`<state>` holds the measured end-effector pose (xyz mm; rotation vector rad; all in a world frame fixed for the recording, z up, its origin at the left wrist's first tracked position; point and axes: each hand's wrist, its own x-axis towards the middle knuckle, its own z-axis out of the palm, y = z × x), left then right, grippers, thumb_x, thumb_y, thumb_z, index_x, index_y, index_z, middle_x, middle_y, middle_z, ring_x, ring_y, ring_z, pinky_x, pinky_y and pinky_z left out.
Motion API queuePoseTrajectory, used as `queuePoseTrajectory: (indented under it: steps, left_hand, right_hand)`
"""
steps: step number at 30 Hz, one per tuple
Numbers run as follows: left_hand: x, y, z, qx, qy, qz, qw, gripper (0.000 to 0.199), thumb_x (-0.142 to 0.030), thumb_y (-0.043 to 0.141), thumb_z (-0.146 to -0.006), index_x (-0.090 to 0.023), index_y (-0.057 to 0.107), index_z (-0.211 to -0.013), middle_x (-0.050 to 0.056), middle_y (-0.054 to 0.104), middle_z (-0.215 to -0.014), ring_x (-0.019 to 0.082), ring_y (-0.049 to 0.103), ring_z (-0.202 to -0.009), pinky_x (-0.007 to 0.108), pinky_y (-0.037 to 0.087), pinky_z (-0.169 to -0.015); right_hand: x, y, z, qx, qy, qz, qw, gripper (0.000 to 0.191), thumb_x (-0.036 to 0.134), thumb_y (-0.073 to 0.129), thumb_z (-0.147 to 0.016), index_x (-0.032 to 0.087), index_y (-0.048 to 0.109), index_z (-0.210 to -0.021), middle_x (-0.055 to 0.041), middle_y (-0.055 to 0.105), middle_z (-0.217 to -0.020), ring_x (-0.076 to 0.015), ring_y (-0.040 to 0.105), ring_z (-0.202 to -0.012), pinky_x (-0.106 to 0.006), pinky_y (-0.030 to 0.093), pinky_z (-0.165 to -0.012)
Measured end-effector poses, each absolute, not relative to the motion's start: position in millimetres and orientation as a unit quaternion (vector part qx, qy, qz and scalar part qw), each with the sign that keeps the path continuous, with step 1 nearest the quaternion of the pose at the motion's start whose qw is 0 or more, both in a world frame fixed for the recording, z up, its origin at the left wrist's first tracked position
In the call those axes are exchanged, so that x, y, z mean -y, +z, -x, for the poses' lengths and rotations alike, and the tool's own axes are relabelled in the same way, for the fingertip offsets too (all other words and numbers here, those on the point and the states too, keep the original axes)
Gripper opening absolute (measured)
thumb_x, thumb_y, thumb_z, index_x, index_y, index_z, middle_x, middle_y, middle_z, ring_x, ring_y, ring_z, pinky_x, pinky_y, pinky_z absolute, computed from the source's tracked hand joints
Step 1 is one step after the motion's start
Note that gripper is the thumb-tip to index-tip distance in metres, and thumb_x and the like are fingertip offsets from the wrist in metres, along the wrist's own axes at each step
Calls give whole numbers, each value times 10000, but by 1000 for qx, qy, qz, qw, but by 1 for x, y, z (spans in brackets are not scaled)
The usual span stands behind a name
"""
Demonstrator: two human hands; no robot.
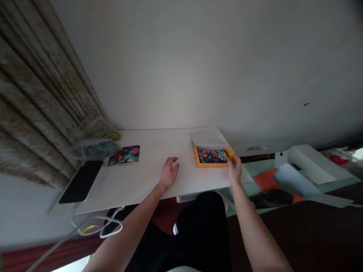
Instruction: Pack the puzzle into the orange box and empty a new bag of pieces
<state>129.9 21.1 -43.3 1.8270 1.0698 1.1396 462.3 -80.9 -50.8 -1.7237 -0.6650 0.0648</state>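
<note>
Long curtains [36,98] and a pale wall [181,64] stand behind a white table [147,170], which holds a black tablet [81,181], a bright flower card [123,155] and an orange box [210,164] with its white lid [208,139] folded back, so the flower picture [212,156] inside can be seen. The right hand [234,170] is at the box's right corner, and its fingers seem to pinch the orange edge, though the view is poor. The left hand [169,174] is half open over the table, near the box, holding nothing.
</note>
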Motion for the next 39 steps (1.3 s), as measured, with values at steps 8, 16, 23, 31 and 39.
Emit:
queuePoseTrajectory:
  steps: [8,16,23,31,39]
  left_hand:
    - [-55,-10,-258,-460,409,-597,514,441,-325,606,-977,-150,552,-1377,179,664,-1355,265,617,-1299,406,462,-1116]
    - [-102,8,-290,-498,401,-521,565,678,-225,620,-939,-157,364,-1563,126,721,-1157,217,714,-1030,357,568,-917]
    - [-91,36,-276,-353,491,-609,513,614,-111,672,-842,-175,545,-1439,80,719,-1082,207,686,-985,366,554,-930]
    - [-16,21,-222,-191,360,-875,261,485,18,570,-787,-221,735,-1175,96,704,-1261,257,625,-1226,497,463,-1111]
    - [13,-5,-185,-181,193,-952,155,500,-278,504,-1037,-248,482,-1535,115,501,-1588,244,431,-1491,508,302,-1254]
  right_hand:
    - [83,-47,-460,334,35,736,588,609,541,605,-809,181,589,-1300,-164,654,-1341,-299,610,-1233,-458,439,-1106]
    - [81,-44,-457,333,71,757,558,591,536,591,-859,199,529,-1340,-154,623,-1392,-300,573,-1272,-459,415,-1117]
    - [81,-46,-459,320,80,746,578,613,661,465,-922,215,557,-1332,-139,589,-1440,-295,534,-1320,-456,376,-1137]
    - [75,-62,-473,177,71,666,721,686,782,320,-895,203,648,-1061,-105,704,-1075,-281,649,-1064,-435,526,-910]
    - [86,-65,-485,139,137,591,782,770,903,408,-807,213,662,-1036,-62,698,-1009,-257,670,-1001,-406,537,-869]
